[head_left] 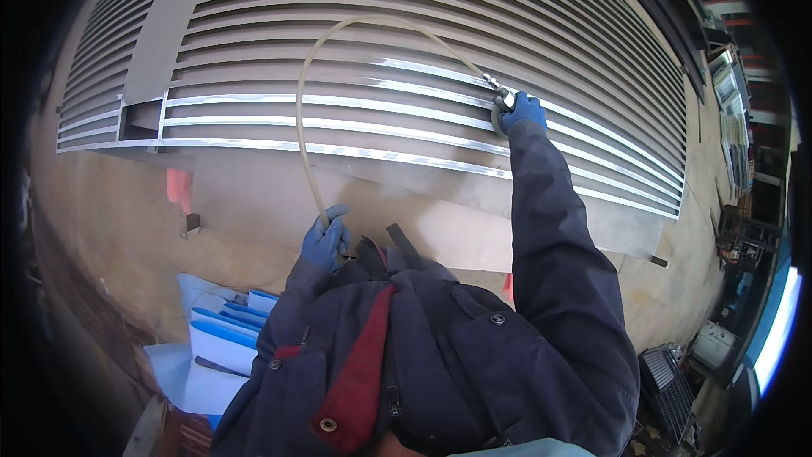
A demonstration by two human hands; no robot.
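My right hand (526, 112), in a blue glove, is closed round a small metal air sander (504, 101) on a slatted metal panel (338, 42). The round part of the tool (498, 121) is partly hidden by my hand. A pale air hose (301, 118) runs from the tool's fitting in a wide loop over the panel, back to my left hand (326, 235). That hand, also gloved in blue, grips the hose close to my body. Most slats are dull grey-brown; the nearer ones show bright, shiny stretches on both sides of the tool.
Below the panel's near edge, orange-red supports (179, 189) show. Folded blue and white sheets (222, 343) lie at the lower left. Along the right rim stand stacked panes or frames (732, 123), a light-coloured box (715, 345) and a dark grille (668, 389).
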